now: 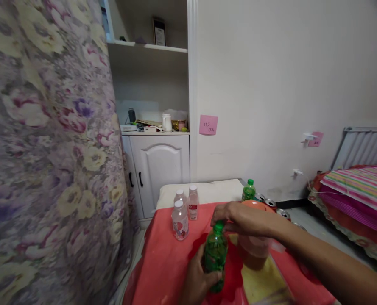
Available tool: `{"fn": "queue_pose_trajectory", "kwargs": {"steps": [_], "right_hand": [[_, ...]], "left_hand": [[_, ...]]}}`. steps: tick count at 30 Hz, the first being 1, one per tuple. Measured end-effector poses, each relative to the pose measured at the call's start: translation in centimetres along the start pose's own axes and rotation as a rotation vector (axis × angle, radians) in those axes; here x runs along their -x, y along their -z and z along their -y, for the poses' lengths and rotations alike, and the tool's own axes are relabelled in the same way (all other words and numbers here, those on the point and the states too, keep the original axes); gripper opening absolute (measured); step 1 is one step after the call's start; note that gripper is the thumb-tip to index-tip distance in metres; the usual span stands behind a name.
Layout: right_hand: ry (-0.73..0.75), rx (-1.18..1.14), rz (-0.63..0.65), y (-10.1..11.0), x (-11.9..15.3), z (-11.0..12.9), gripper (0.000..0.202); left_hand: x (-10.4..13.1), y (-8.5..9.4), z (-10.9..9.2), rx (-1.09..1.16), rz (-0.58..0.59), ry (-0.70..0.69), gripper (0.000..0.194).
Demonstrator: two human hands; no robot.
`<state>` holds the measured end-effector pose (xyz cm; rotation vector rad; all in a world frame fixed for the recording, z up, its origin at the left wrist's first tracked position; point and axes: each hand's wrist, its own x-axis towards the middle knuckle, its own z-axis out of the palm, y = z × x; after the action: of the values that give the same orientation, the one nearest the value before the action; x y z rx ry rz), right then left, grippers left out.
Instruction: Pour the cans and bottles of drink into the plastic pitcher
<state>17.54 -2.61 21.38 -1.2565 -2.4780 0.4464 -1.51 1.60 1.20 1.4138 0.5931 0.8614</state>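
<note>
My left hand [197, 277] is wrapped round the body of a green plastic bottle [216, 252], which stands nearly upright over the red table cover. On top of that bottle is a green cap [219, 225], and the fingers of my right hand [234, 215] are bent round it. Beneath my right forearm stands a clear pitcher [255, 250] with an orange lid [257, 206], partly hidden by the arm. Left of my hands are clear bottles with white caps, a front one [180, 222] and a slimmer one [193, 205] among them.
Another green bottle [248, 190] stands at the table's back right, beside several drink cans [270, 205]. A yellow cloth [264, 281] lies under the pitcher. The red table cover [163, 267] reaches the left edge. A floral curtain [54, 148] hangs left; a bed [360, 190] is right.
</note>
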Motion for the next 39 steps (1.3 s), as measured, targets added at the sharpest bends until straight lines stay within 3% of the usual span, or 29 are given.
{"fn": "queue_pose_trajectory", "kwargs": {"steps": [5, 11, 18, 23, 27, 30, 33, 35, 39], "right_hand": [[0.013, 0.062, 0.019, -0.2, -0.3, -0.1, 0.023], [-0.087, 0.231, 0.031, -0.2, -0.7, 0.3, 0.012], [-0.216, 0.403, 0.023, -0.6, -1.0, 0.8, 0.049], [-0.16, 0.173, -0.052, -0.3, -0.1, -0.3, 0.058], [-0.076, 0.094, -0.025, -0.5, 0.0, -0.5, 0.036], [-0.166, 0.151, -0.037, -0.7, -0.4, 0.0, 0.021], [-0.276, 0.236, -0.067, -0.7, -0.3, 0.2, 0.04], [-0.248, 0.219, -0.091, -0.8, -0.1, 0.0, 0.05], [-0.121, 0.089, -0.086, -1.1, 0.1, -0.5, 0.033]], "left_hand": [[0.2, -0.1, -0.2, -0.024, -0.027, 0.01, 0.07], [0.2, -0.2, -0.5, -0.014, -0.039, -0.012, 0.07], [0.3, -0.2, -1.1, -0.061, -0.063, 0.001, 0.074], [0.1, 0.2, -0.5, -0.015, -0.049, -0.015, 0.077], [0.1, 0.4, 0.2, 0.002, -0.03, -0.017, 0.074], [0.1, 0.4, 0.3, -0.014, -0.025, -0.033, 0.077], [0.1, 0.4, 0.4, -0.017, -0.024, -0.044, 0.08], [0.1, 0.4, 0.3, 0.006, -0.017, -0.05, 0.08], [0.2, 0.4, 0.1, 0.006, -0.014, -0.008, 0.075]]}}
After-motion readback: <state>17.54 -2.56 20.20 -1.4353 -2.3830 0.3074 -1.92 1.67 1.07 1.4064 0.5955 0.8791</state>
